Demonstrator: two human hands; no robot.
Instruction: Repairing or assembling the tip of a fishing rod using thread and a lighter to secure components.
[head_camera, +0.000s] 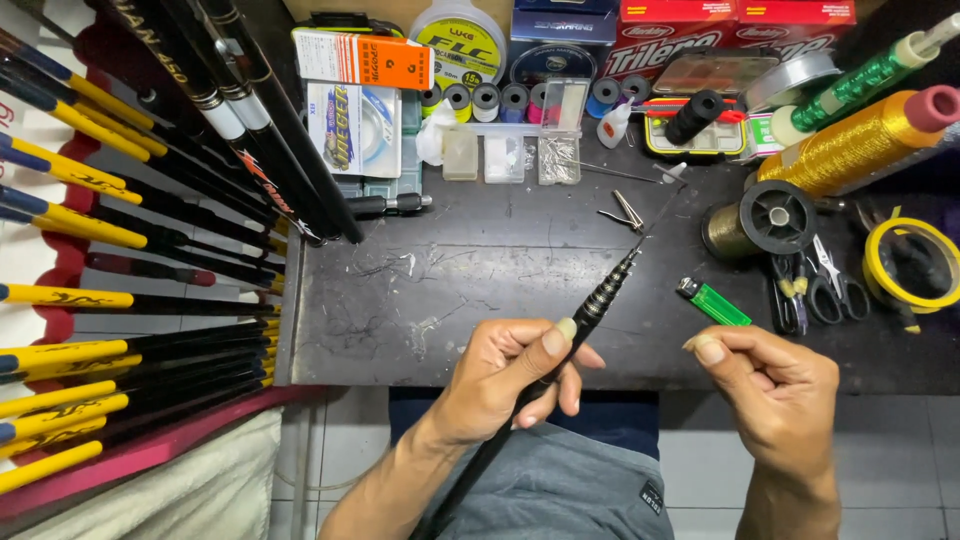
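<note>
The left hand (510, 375) is closed round a slim black telescopic fishing rod (590, 305) whose long axis slants far and rightward over the scratched black table (450, 290), while the right hand (770, 385), fingers pinched together with nothing visible between them, hovers just right of it.

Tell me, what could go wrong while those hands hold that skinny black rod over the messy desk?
The rod's thin tip reaches among small clutter; swinging it might knock the metal clip or snap the tip. The left hand alone grips the rod, so it could slip. The right hand pinches something too fine to see, perhaps thread, which could drop. The green lighter lies close by.
</note>
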